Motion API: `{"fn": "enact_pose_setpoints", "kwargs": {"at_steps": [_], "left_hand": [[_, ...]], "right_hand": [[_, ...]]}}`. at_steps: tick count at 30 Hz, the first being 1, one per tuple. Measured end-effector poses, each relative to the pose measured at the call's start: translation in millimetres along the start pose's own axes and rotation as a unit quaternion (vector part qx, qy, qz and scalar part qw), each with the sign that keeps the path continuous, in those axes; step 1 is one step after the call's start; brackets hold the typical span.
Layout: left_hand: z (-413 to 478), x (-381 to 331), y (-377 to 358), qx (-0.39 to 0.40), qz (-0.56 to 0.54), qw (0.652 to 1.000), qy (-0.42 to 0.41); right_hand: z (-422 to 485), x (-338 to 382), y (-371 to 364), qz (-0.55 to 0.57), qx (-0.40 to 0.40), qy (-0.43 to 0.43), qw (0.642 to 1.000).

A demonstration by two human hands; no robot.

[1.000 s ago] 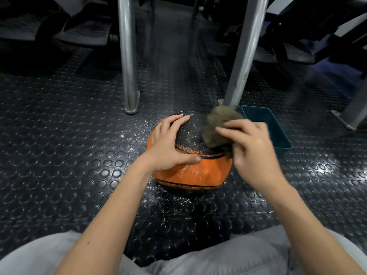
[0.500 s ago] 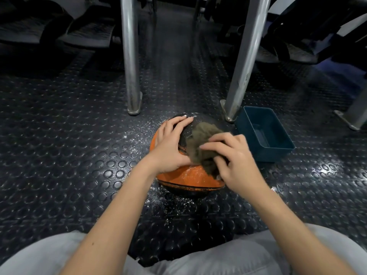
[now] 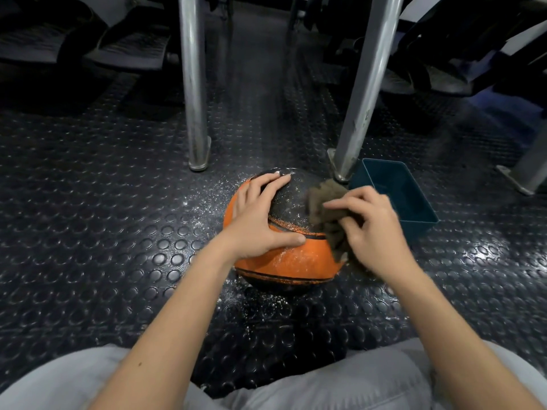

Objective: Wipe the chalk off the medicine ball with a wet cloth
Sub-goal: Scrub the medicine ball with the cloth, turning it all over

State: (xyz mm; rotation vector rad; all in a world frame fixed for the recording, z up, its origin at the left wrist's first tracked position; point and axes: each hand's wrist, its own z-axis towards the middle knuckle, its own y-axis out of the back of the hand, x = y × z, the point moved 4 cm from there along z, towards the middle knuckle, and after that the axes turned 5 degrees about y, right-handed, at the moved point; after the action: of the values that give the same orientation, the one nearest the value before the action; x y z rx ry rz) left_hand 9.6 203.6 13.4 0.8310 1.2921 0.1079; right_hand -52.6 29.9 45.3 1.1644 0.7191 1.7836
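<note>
While the medicine ball (image 3: 284, 269) sits on the studded black rubber floor (image 3: 118, 232) straight ahead of the knees, I see the left hand (image 3: 260, 220) laid flat over its upper left side. The fingers are straight and spread on the black panel, and the thumb stretches across the orange one. That hand grips nothing; it only presses on the ball.

On my feed the right hand (image 3: 373, 229) is at the ball's right flank, fingers curled and bunching a brown-grey cloth (image 3: 325, 196) against the upper right surface. The cloth's lower end hangs past the orange panel. Hand and cloth are slightly blurred, so I cannot tell how much of the cloth touches the ball.

White chalk (image 3: 296, 253) speckles the orange panel below the left thumb and the black top near the fingertips. More is scattered on the floor to the ball's left and in front of it.

Just beside the ball on the right stands a dark teal plastic tub (image 3: 414, 214), partly hidden by the right hand; I cannot tell what it holds. Beyond the ball rise the left post (image 3: 194, 84) and the leaning right post (image 3: 367, 84), whose foot stands between ball and tub. Pale grey trousers (image 3: 340, 380) fill the bottom edge.
</note>
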Motion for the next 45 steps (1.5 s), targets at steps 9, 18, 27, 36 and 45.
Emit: {"fn": "enact_pose_setpoints", "kwargs": {"at_steps": [9, 18, 27, 36, 45], "left_hand": [[-3.1, -2.6, 0.1, 0.032, 0.010, 0.999, -0.014], [-3.8, -11.0, 3.1, -0.066, -0.050, 0.996, 0.023], [-4.0, -0.8, -1.4, -0.084, 0.008, 0.995, 0.059], [-5.3, -13.5, -13.4, -0.052, 0.047, 0.997, 0.036], [-1.8, -20.8, -20.7, -0.039, 0.055, 0.998, 0.021]], "right_hand": [[16.0, 15.8, 6.1, 0.065, 0.024, 0.004, 0.998], [2.2, -30.7, 13.7, 0.023, 0.092, -0.147, 0.984], [13.4, 35.6, 4.0, -0.003, 0.018, 0.112, 0.994], [33.0, 13.5, 16.7, -0.046, -0.006, 0.032, 0.998], [38.3, -32.4, 24.6, -0.113, 0.043, -0.061, 0.991]]}}
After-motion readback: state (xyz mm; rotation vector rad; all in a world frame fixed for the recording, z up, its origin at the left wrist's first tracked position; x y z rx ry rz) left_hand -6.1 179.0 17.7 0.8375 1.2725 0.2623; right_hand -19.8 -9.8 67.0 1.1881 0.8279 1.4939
